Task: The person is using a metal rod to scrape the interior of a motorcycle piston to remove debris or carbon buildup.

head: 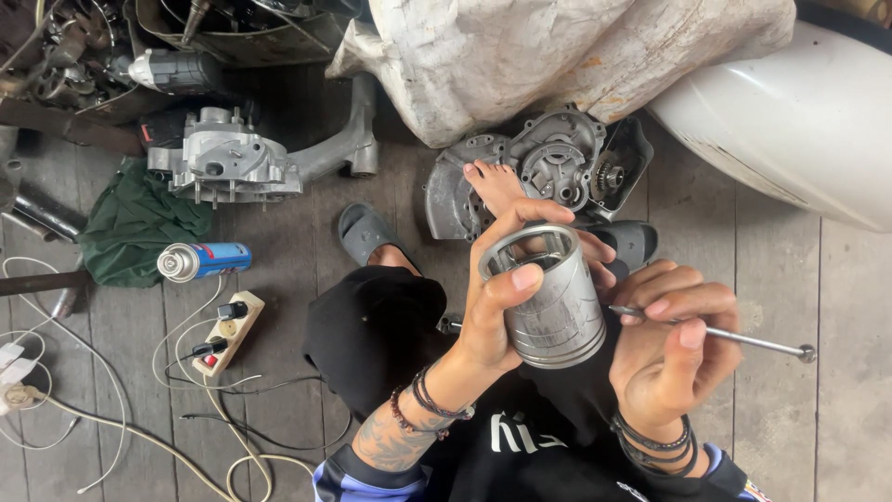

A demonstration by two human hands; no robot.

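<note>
the metal piston (556,297) sat upright in the closed left hand (497,311), while the right hand (669,349) just beside it gripped a thin metal rod (743,339).

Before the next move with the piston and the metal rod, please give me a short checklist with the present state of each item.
1. Left hand grips the piston firmly: ok, thumb over the rim, fingers behind.
2. Right hand holds the rod: ok, pinched near its tip.
3. Rod tip meets the piston side: ok, it appears to touch.
4. Piston open end faces up: ok.
5. Piston rings or grooves undamaged: cannot tell.
6. Floor below free of parts: not ok, an engine cover lies by the foot.
</note>
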